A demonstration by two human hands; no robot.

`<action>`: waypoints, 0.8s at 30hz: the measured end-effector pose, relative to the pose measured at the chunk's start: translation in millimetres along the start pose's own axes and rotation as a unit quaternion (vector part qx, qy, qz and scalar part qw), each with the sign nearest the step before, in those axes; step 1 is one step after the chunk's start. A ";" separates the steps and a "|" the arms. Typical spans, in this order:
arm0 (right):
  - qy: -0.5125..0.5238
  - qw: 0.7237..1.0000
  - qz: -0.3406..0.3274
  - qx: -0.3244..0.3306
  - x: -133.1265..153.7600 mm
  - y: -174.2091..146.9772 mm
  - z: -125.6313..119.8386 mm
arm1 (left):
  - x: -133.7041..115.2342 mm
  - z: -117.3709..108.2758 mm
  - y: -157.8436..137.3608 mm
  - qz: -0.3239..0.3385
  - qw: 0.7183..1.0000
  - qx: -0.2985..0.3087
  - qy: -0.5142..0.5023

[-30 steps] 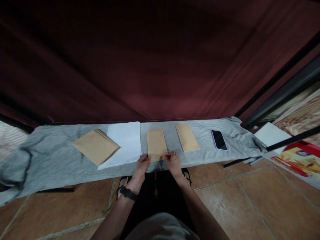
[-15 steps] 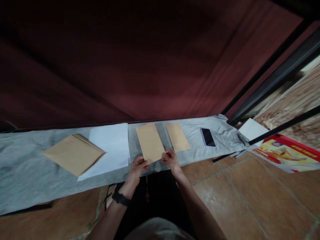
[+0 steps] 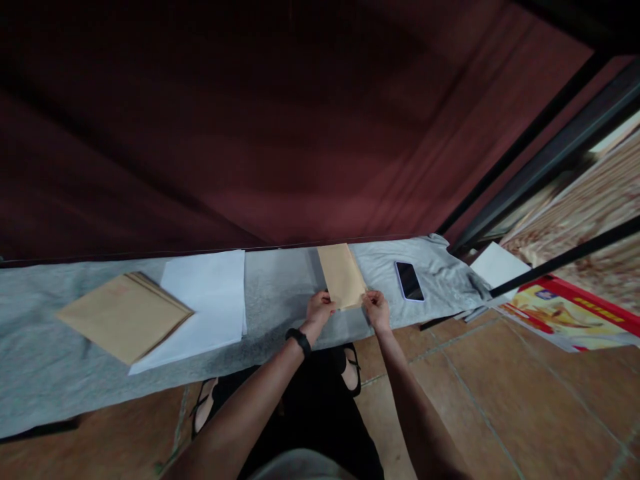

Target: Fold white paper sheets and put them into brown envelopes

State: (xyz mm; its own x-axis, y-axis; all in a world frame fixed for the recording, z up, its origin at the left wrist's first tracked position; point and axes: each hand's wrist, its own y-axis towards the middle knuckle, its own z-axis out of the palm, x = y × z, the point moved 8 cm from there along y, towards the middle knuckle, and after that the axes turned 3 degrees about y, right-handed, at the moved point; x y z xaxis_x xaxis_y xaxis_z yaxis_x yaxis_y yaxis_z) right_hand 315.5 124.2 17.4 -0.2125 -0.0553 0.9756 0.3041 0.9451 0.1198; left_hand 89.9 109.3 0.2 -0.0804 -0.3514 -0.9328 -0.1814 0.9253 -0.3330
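A brown envelope (image 3: 341, 275) lies lengthwise on the grey cloth (image 3: 280, 293), and only this one envelope shows at that spot. My left hand (image 3: 319, 308) pinches its near left corner. My right hand (image 3: 376, 309) pinches its near right corner. A black band sits on my left wrist. Whether another envelope lies underneath is hidden.
A stack of brown envelopes (image 3: 123, 315) rests on white paper sheets (image 3: 203, 300) at the left. A black phone (image 3: 409, 281) lies right of the envelope. A dark red curtain hangs behind. White paper (image 3: 494, 262) and a red-yellow box (image 3: 575, 312) sit at the right on the tiled floor.
Both hands carried the middle envelope to the right, to where the second envelope lay. The two separate envelopes now show as one. The view also shifted.
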 end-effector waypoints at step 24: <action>-0.165 0.984 -0.034 -0.057 -6.3 0.1 -18.2 | -12.3 7.5 -17.4 0.114 0.969 0.049 0.211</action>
State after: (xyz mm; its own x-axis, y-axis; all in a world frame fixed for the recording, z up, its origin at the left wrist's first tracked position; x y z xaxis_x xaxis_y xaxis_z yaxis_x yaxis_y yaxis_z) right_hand 333.7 118.8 14.6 -0.5206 0.0080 0.8538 0.3767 0.8995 0.2213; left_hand 101.4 98.6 16.4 -0.5057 -0.1438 -0.8507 -0.0189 0.9876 -0.1557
